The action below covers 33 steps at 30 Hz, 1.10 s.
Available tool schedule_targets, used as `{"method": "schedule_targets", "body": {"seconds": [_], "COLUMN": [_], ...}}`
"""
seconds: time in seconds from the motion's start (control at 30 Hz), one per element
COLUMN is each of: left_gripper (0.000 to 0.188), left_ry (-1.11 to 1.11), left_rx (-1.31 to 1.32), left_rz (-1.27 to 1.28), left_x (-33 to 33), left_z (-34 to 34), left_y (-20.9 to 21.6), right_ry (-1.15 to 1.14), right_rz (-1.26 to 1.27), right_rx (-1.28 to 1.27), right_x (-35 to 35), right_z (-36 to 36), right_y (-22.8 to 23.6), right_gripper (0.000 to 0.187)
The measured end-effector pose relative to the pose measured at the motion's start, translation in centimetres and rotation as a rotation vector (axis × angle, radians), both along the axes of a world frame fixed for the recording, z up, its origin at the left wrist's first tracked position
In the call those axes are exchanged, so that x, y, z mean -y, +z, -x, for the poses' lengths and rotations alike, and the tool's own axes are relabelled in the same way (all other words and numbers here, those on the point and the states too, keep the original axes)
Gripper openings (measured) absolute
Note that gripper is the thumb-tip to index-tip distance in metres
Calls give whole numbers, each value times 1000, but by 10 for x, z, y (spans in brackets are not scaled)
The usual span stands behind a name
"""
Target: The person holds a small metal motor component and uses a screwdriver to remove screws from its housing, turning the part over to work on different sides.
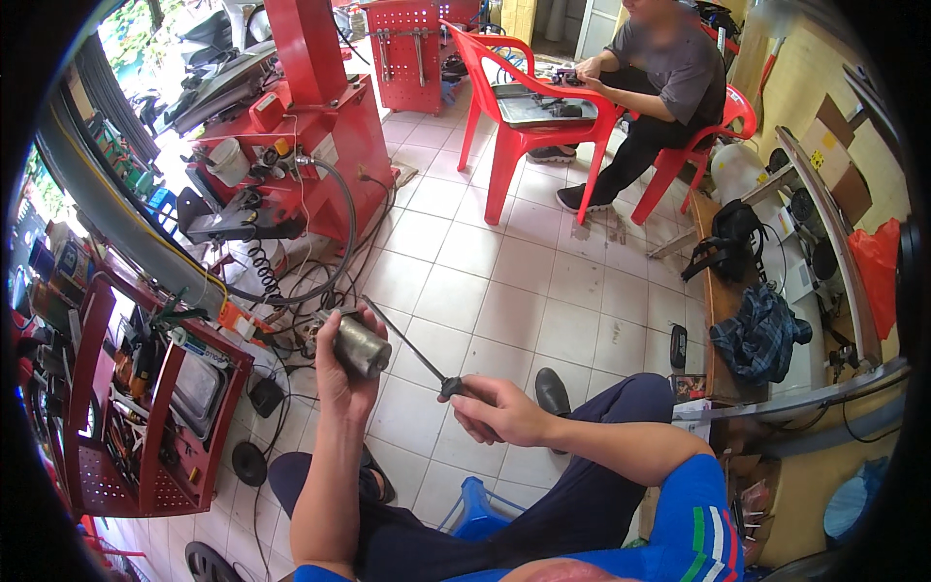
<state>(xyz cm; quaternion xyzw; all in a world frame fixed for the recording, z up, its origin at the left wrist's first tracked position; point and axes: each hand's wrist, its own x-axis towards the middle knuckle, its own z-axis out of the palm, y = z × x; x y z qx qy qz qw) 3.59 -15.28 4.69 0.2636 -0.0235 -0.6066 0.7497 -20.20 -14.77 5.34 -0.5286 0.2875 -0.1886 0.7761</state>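
Note:
My left hand (346, 373) is wrapped round a dull grey metal cylinder (363, 347), which looks like a small motor body, and holds it up over the floor. Its far end is partly hidden behind my fingers. To the right of it, my right hand (495, 407) is closed on the black handle of a long screwdriver (412, 344). The thin dark shaft slants up and left, and its tip stands near the cylinder's far end. I cannot tell whether the tip touches it.
A red tool rack (155, 436) with tools and a metal tray stands at left. Cables (320, 281) trail by a red machine (320, 126). Ahead, a seated person (669, 78) works at a red chair (543, 126) bearing a tray. A wooden bench (727, 301) holds a bag and plaid cloth.

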Motion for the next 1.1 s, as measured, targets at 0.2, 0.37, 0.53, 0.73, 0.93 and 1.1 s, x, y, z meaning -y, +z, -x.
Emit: {"method": "schedule_targets", "body": {"seconds": [0.2,0.37,0.53,0.73,0.93,1.1], "left_gripper": [38,42,58,84,55,45], "left_ry": [-37,-2,7,31,32,49], "left_rx": [18,16,35,85,-68,-75], "left_rz": [26,23,61,23,-42,-63], "left_x": [1,0,3,1,14,11], "left_z": [3,11,13,8,8,1], "left_y": [0,6,4,10,-7,-15], "right_ry": [-5,-10,-10,-11,69,87], "right_rz": [-5,23,-72,-90,-10,-8], "right_rx": [-1,31,45,-44,-127,-195], "right_x": [0,2,-3,-1,-12,-15], "right_z": [3,5,4,2,5,1], "right_y": [-4,-9,-9,-11,-5,-13], "right_gripper": [29,29,33,37,36,38]}}
